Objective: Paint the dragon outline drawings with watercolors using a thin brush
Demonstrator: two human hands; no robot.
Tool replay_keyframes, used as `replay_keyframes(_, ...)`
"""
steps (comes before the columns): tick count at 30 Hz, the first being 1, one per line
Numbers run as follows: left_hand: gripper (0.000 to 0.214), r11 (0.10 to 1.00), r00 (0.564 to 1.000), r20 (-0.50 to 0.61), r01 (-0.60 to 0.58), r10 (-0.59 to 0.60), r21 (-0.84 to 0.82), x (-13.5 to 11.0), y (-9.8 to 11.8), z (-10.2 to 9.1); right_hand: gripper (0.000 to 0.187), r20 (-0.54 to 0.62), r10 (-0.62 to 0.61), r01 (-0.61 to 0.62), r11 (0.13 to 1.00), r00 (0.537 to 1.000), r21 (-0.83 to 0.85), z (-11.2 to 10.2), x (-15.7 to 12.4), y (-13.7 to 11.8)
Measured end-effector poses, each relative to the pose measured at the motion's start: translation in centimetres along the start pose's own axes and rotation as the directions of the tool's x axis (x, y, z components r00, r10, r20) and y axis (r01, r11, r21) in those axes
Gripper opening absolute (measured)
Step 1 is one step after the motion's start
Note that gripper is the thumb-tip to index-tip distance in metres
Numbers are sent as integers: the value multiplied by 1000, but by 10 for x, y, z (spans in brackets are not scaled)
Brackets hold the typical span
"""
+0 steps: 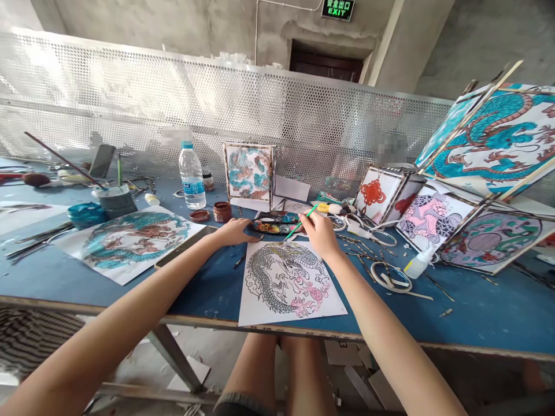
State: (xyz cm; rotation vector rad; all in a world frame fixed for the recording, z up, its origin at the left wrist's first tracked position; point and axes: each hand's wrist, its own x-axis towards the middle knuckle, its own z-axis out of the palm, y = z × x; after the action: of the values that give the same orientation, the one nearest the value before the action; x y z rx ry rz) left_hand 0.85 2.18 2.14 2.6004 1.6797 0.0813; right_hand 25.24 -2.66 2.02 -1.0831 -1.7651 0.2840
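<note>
A slim green paintbrush [307, 217] is pinched in my right hand [321, 232], its tip slanting down to the left between the palette and the paper. My left hand [235, 231] rests on the table at the left end of a dark paint palette [277, 227], fingers stretched toward it; whether they touch it I cannot tell. Below both hands lies a white sheet with a round dragon drawing [286, 283]. Its outlines are black, with pink on the lower right and some yellow at the top.
A brown paint jar [222, 212], a water bottle [191, 179] and a small lantern [250, 173] stand behind. To the left are a painted dragon sheet [130, 240] and a grey brush cup [115, 201]. Tape rolls [391, 277], a glue bottle [420, 263] and larger lanterns [498, 136] occupy the right.
</note>
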Motion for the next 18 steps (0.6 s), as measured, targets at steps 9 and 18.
replay_keyframes(9, 76, 1000, 1000, -5, -13, 13, 9, 0, 0, 0, 29, -3, -11, 12, 999, 1000, 47, 2, -1, -1)
replay_keyframes(18, 75, 1000, 1000, -4, -4, 4, 17, -1, 1, -1, 25, -39, -23, 23, 1000, 999, 6, -3, 0, -3)
